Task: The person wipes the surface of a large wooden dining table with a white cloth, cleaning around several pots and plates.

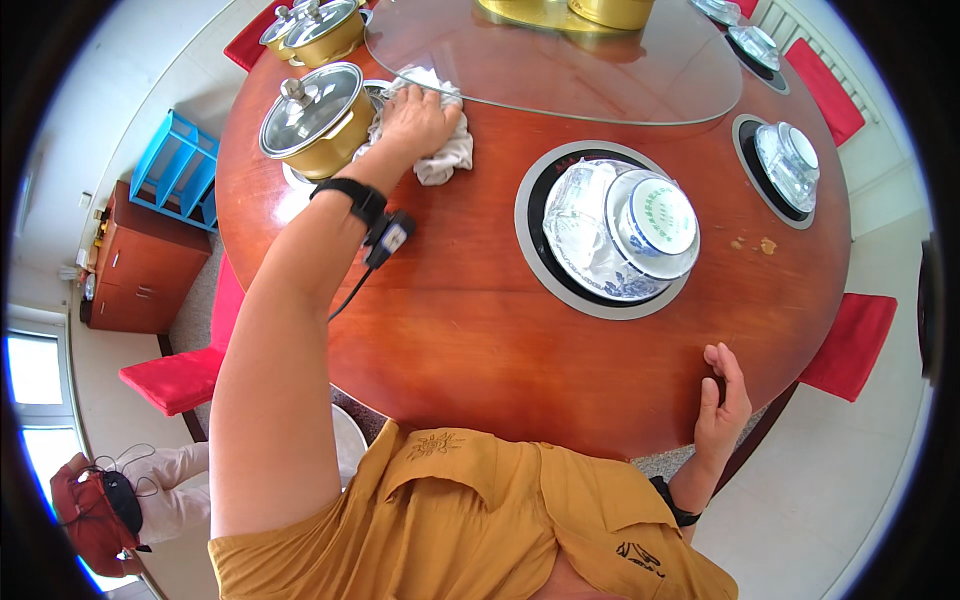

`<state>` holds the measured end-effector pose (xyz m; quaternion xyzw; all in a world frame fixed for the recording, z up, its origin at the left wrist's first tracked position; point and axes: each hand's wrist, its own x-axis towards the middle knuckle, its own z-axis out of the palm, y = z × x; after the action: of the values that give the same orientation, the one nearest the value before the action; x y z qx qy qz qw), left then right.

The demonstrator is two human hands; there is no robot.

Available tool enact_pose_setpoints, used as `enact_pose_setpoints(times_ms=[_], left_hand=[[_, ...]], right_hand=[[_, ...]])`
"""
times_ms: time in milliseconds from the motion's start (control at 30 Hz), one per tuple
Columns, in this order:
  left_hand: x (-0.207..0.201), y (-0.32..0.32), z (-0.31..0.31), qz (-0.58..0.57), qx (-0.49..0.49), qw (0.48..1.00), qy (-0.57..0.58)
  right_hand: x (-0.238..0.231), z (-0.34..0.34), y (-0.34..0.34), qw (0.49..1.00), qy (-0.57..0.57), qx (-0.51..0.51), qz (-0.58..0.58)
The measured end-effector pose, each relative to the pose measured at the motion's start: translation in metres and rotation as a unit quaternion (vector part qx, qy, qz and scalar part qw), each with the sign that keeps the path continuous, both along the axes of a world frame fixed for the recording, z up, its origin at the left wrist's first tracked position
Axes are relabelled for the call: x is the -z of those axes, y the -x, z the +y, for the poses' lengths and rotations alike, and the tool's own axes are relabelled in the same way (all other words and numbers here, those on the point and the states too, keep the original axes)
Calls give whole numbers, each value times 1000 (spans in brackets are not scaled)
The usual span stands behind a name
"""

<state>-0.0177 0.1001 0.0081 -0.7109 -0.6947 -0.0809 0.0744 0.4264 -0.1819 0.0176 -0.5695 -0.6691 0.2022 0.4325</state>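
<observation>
Where the left hand [415, 122] lies over a white cloth [448, 158] at the glass turntable's [560, 80] near-left rim, its palm is hidden; cannot tell whether the fingers clutch fabric or merely press. Right hand [725, 400]: empty, loosely curled, well apart on the turntable's near side. Gold vessels [612, 12] upon it: cut off above. Surface: glossy red-brown table [450, 330]; tan marks [768, 245] to its near right, perhaps crumbs. Room: blue rack [175, 165], wooden cabinet [150, 270], both well left of it.
</observation>
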Motion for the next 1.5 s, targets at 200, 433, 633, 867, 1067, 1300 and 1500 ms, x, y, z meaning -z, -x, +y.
enact_pose_setpoints(times_ms=[200, 433, 633, 867, 1067, 1300, 1500], left_hand=[[0, 1, 11, 5, -65, 998, 15], [-3, 5, -52, -7, 180, 982, -48], [-21, -17, -129, -15, 366, 930, 16], [-20, -32, -135, -16, 407, 913, 37], [2, -18, -48, -8, 225, 973, -50], [-2, -22, -24, 35, 224, 974, -26], [-4, -53, -47, 49, 406, 913, -14]], right_hand=[[-6, -2, 3, 1000, -12, 4, 0], [0, -3, 3, 999, -46, 0, 21], [-4, -4, 7, 999, -44, 6, -30], [-4, -2, 5, 997, -33, 3, -73], [-5, -2, 5, 997, -16, 7, -70], [-3, -2, 4, 1000, -6, 14, 1], [-4, 3, 3, 1000, -1, -4, 1]])
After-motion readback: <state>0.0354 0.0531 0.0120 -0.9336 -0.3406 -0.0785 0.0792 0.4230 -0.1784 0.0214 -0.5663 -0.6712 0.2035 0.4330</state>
